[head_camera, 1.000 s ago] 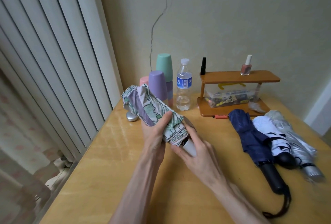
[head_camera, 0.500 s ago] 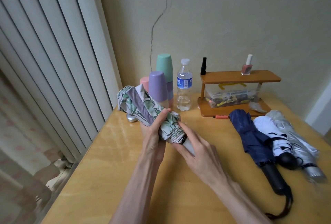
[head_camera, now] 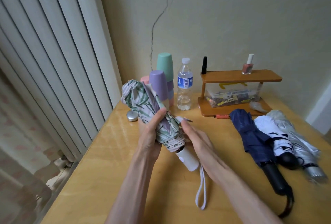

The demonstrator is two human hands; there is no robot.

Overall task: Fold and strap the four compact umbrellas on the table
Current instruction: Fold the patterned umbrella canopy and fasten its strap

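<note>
A floral compact umbrella [head_camera: 143,103] with a white handle [head_camera: 187,159] and a dangling white wrist loop [head_camera: 201,190] is held tilted above the table. My left hand [head_camera: 152,134] grips its folded canopy from the left. My right hand [head_camera: 195,139] lies against the canopy's right side, its fingertips pinching the closing strap's tab [head_camera: 185,119]. Three more folded umbrellas lie side by side at the right: navy [head_camera: 250,139], white with dark trim [head_camera: 272,136], and silver [head_camera: 293,137].
The wooden table [head_camera: 111,170] meets a white radiator at its left edge. At the back stand stacked pastel cups [head_camera: 161,84], a water bottle [head_camera: 184,86], a small round silver case [head_camera: 132,115], and a two-tier wooden shelf [head_camera: 240,77] with nail polish bottles and a clear box.
The floral umbrella has tipped more upright, baring the white handle and its loop. My right hand slid from the handle up to the strap tab beside the canopy.
</note>
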